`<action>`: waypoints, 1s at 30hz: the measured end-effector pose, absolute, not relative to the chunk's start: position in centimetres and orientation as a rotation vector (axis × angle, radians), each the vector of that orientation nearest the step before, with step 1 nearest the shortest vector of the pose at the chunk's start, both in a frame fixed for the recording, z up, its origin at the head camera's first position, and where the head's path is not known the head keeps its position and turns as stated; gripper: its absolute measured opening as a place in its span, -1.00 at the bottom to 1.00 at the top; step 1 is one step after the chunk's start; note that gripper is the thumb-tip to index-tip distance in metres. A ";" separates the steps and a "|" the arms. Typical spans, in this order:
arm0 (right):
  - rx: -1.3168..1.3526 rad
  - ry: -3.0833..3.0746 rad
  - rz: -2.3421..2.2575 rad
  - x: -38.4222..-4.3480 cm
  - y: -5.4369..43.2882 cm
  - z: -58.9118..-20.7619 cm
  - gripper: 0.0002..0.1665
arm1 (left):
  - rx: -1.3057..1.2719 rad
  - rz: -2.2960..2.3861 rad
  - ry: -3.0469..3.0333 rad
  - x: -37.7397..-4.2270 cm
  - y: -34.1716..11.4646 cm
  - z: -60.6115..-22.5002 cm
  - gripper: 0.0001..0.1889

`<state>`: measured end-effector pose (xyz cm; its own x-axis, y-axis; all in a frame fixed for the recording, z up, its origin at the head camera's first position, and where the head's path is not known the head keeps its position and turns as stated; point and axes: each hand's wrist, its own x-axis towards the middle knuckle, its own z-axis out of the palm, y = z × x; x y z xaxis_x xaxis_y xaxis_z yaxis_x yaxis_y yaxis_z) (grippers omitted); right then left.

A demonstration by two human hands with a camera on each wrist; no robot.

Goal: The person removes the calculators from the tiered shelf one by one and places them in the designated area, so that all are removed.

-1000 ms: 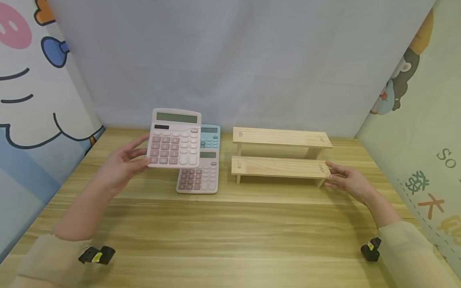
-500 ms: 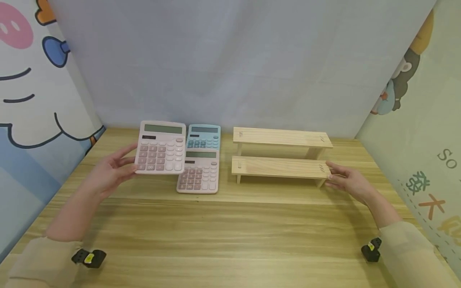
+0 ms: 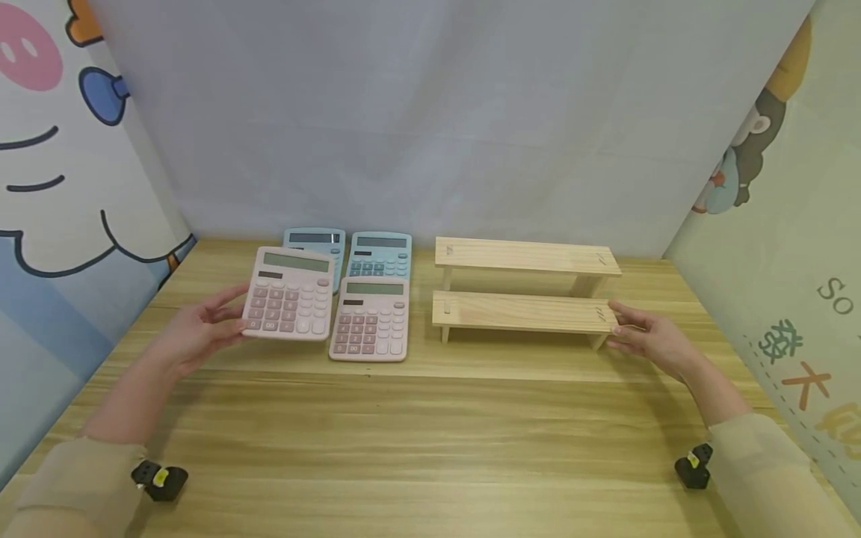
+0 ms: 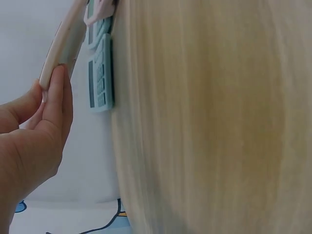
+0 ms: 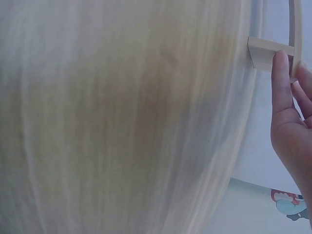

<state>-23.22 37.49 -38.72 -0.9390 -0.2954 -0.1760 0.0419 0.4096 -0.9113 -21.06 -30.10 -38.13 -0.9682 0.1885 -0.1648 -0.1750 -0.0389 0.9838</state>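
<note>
My left hand (image 3: 191, 334) holds a pink calculator (image 3: 289, 293) by its lower left corner, tilted up with its keys facing me. In the left wrist view the thumb and fingers pinch that calculator's edge (image 4: 59, 46), and it is off the table. Behind it a blue calculator (image 3: 315, 239) is partly covered. To the right a second pink calculator (image 3: 368, 323) overlaps the lower part of another blue calculator (image 3: 381, 258). At the right, my right hand (image 3: 652, 340) grips the end of the lower step of a two-step wooden stand (image 3: 525, 312), thumb and fingers around board and leg (image 5: 263, 52).
The stand's upper step (image 3: 528, 255) is set behind the lower one, near the pale cloth backdrop (image 3: 437, 134). Patterned panels rise at left (image 3: 67, 149) and right (image 3: 794, 246). The wooden table (image 3: 430, 448) stretches in front.
My left hand has carried the pink calculator left and down, away from the other calculators. Both blue ones now show more. The right hand and the stand have stayed in place.
</note>
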 end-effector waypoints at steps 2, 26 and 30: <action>-0.226 2.362 -1.536 -23.2 37.5 -38.7 -0.19 | 0.012 2.051 2.020 -21.2 -30.2 -38.3 -0.19; -0.217 2.348 -1.528 -23.0 37.4 -38.1 -0.21 | -0.067 1.838 2.104 -22.6 -30.6 -40.1 -0.28; -0.225 2.348 -1.532 -23.0 37.4 -38.1 -0.20 | -0.065 1.792 2.126 -22.6 -30.8 -40.3 -0.26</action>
